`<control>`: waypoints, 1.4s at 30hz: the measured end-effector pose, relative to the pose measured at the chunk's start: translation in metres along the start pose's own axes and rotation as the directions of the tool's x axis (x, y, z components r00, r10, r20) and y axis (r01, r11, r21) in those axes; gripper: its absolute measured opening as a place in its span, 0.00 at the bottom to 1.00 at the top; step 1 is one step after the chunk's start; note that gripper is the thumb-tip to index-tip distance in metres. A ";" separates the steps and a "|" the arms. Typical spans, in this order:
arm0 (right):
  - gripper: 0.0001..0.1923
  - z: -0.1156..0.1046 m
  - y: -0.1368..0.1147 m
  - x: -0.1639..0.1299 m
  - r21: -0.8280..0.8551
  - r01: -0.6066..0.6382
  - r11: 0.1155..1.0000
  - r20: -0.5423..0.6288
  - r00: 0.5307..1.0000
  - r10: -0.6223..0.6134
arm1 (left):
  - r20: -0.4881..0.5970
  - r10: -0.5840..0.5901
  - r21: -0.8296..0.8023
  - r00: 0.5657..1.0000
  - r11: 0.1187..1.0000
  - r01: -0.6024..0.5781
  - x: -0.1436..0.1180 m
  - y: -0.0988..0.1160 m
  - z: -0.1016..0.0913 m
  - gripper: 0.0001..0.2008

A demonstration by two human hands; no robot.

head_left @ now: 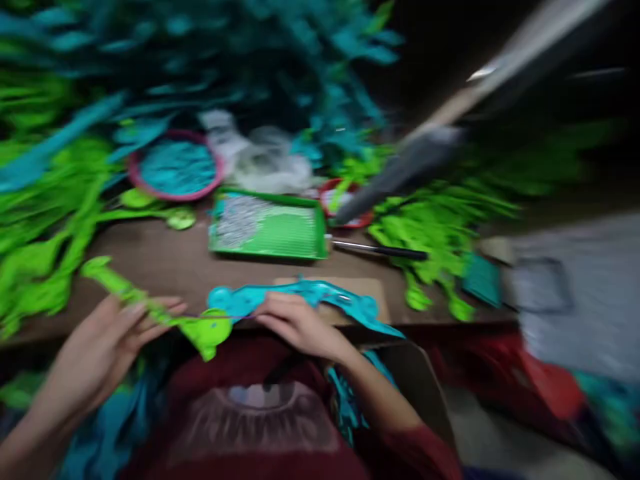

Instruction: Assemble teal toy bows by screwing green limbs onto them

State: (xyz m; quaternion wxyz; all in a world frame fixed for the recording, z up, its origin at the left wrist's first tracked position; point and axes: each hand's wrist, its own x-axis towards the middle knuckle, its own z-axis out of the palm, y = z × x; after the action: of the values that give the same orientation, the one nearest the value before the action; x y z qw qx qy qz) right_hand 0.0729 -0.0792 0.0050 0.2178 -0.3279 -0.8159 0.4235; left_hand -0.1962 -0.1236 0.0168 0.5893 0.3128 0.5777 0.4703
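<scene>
My left hand [117, 337] is closed around a lime-green plastic piece [213, 330], long and narrow with a round disc at its near end. The piece tilts over the bench's front edge. A thin dark cord [243, 317] stretches from near my left fingers, across the disc, to my right fingertips. My right hand [295, 323] is closed, seemingly pinching that cord, and lies over a curved blue plastic piece [325, 291]. That blue piece rests on a light board [383, 300] and hides part of it. Motion blurs the finer details.
A green tray [285, 250] of small metal parts sits behind my hands, with a screwdriver [380, 249] to its right. Beyond are a pink-rimmed bowl [220, 170] of blue parts and a red bowl [367, 219]. Green pieces [430, 233] pile up; a dark bar slants overhead.
</scene>
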 end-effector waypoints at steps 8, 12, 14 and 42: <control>0.07 0.017 -0.008 0.031 -0.005 -0.132 0.991 -0.026 0.991 0.132 | -0.146 0.100 -0.090 0.984 0.989 -0.114 0.029 -0.008 -0.008 0.09; 0.10 0.013 0.003 0.031 -0.086 -0.128 0.988 0.014 0.991 0.129 | -0.059 -0.028 -0.081 0.998 0.996 0.024 0.041 -0.018 -0.010 0.05; 0.11 0.013 0.010 0.025 -0.090 -0.119 0.989 0.030 0.992 0.122 | -0.043 -0.063 -0.100 0.997 0.993 0.058 0.043 -0.024 -0.009 0.04; 0.12 0.055 -0.016 0.070 -0.116 -0.245 0.963 0.098 0.962 0.256 | 0.578 0.400 0.636 0.711 0.326 -0.700 0.048 -0.029 -0.026 0.13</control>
State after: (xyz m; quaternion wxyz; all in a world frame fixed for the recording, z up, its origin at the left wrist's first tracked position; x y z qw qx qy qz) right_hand -0.0159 -0.0659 -0.0065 0.0990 -0.4150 -0.7995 0.4228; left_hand -0.2212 -0.0950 -0.0321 0.2547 0.7996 0.4786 0.2582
